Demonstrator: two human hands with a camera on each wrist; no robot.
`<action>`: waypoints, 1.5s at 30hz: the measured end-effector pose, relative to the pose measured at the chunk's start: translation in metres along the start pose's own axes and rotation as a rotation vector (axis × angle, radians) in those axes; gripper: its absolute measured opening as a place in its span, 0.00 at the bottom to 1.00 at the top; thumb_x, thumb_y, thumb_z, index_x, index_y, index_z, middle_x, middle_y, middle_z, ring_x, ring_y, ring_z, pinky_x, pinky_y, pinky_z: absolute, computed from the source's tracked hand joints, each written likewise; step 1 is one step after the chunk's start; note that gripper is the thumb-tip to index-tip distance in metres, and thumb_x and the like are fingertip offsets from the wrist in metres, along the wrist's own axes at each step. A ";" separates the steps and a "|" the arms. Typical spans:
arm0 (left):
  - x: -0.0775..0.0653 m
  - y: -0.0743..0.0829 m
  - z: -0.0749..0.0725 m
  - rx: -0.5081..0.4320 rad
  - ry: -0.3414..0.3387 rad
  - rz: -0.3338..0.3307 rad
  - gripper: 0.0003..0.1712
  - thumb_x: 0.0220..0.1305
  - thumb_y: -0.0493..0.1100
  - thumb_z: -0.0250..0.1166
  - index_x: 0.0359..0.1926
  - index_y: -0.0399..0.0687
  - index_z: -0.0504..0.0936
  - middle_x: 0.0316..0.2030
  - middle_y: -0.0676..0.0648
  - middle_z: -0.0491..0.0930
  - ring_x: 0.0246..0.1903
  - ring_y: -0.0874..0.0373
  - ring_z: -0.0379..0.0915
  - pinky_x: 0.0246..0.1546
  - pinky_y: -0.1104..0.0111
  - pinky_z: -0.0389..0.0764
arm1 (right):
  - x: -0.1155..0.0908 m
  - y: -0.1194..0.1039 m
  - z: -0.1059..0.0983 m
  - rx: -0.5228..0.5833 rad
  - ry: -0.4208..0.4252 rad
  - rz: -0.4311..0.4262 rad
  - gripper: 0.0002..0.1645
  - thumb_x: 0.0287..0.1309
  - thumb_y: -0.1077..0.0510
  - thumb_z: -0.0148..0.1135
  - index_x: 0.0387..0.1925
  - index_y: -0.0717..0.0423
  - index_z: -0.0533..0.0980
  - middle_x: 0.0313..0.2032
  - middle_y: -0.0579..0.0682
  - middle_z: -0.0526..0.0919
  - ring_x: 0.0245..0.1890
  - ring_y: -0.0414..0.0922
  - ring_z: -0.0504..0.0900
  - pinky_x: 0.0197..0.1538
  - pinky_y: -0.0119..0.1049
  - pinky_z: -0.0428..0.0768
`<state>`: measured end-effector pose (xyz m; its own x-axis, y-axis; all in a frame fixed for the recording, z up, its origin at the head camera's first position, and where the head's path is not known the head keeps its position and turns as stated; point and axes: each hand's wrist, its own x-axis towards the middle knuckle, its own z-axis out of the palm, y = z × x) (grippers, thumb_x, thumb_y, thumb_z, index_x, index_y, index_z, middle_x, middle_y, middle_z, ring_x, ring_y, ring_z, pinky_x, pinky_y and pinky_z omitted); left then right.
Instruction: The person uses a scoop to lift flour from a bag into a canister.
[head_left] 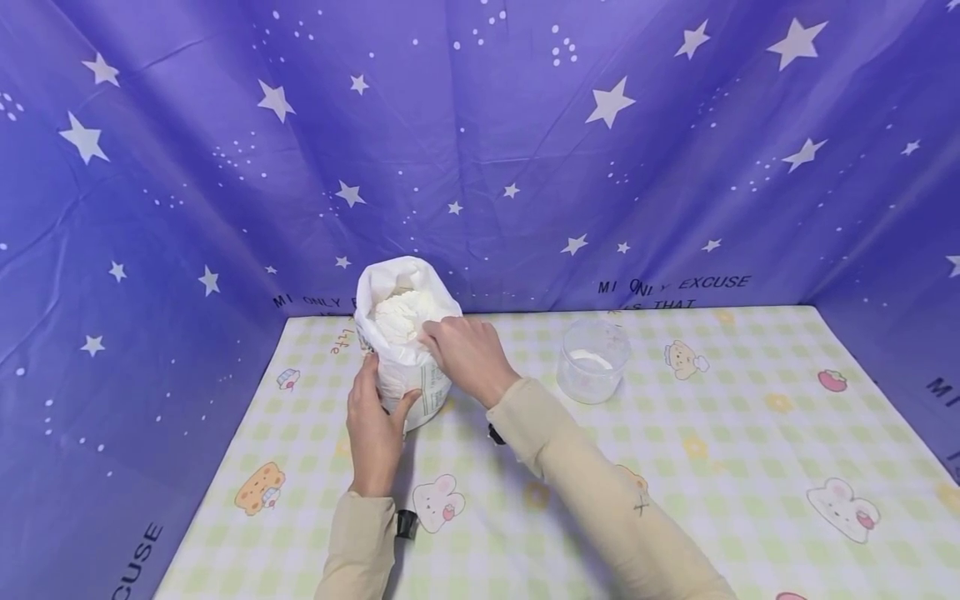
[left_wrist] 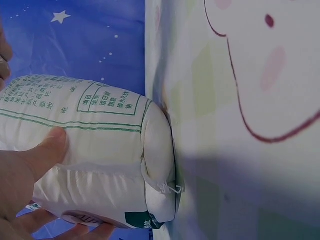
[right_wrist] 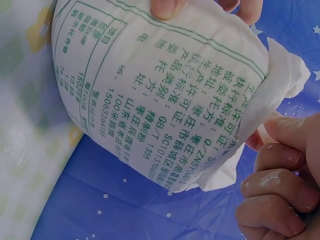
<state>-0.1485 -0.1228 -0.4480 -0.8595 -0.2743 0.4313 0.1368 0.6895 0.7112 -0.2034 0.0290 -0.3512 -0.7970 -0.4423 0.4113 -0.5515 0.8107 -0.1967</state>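
Note:
A white cloth flour bag [head_left: 416,387] with green print stands upright at the table's back left, its rim rolled open. White flour [head_left: 405,315] fills it nearly to the mouth. My left hand [head_left: 375,433] grips the bag's lower side; in the left wrist view the thumb [left_wrist: 52,145] lies along one face and the fingers reach round beneath. At the bag's right rim is my right hand [head_left: 472,354], fingers curled. The right wrist view shows that hand's thumb and fingers pinching a thin whitish thing [right_wrist: 266,139], mostly hidden, its kind unclear.
To the right of the bag, a clear round plastic container [head_left: 594,362] stands with some white powder in it. A green checked tablecloth [head_left: 720,517] with cartoon prints covers the table. Blue star-patterned curtains [head_left: 480,167] hang behind and at both sides.

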 end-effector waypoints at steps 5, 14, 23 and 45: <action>0.000 -0.001 0.000 0.000 -0.004 -0.007 0.46 0.55 0.46 0.75 0.70 0.39 0.64 0.71 0.37 0.64 0.68 0.38 0.61 0.69 0.47 0.64 | -0.003 0.002 0.000 0.025 0.014 0.005 0.24 0.71 0.50 0.56 0.18 0.49 0.63 0.17 0.47 0.71 0.19 0.48 0.76 0.23 0.44 0.77; 0.001 -0.001 0.000 -0.002 0.001 -0.001 0.47 0.54 0.46 0.75 0.71 0.40 0.64 0.71 0.37 0.64 0.67 0.38 0.62 0.67 0.46 0.66 | -0.008 0.005 -0.003 0.134 0.041 0.049 0.24 0.72 0.51 0.55 0.17 0.48 0.63 0.17 0.46 0.69 0.19 0.46 0.72 0.23 0.44 0.76; 0.001 -0.001 0.000 -0.002 -0.003 -0.008 0.47 0.54 0.46 0.75 0.71 0.40 0.64 0.71 0.37 0.64 0.67 0.39 0.62 0.67 0.46 0.67 | -0.014 0.011 -0.006 0.188 0.063 0.090 0.22 0.72 0.50 0.55 0.20 0.48 0.66 0.19 0.46 0.70 0.21 0.46 0.72 0.24 0.43 0.74; 0.000 0.001 0.000 -0.013 -0.016 -0.009 0.46 0.55 0.45 0.75 0.71 0.39 0.63 0.71 0.37 0.63 0.68 0.39 0.61 0.67 0.46 0.66 | -0.030 0.023 -0.012 0.232 0.103 0.096 0.14 0.71 0.50 0.55 0.45 0.49 0.84 0.44 0.49 0.87 0.42 0.50 0.86 0.39 0.50 0.84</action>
<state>-0.1484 -0.1224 -0.4469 -0.8683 -0.2697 0.4164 0.1357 0.6781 0.7223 -0.1894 0.0658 -0.3571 -0.8255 -0.3171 0.4669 -0.5259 0.7324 -0.4325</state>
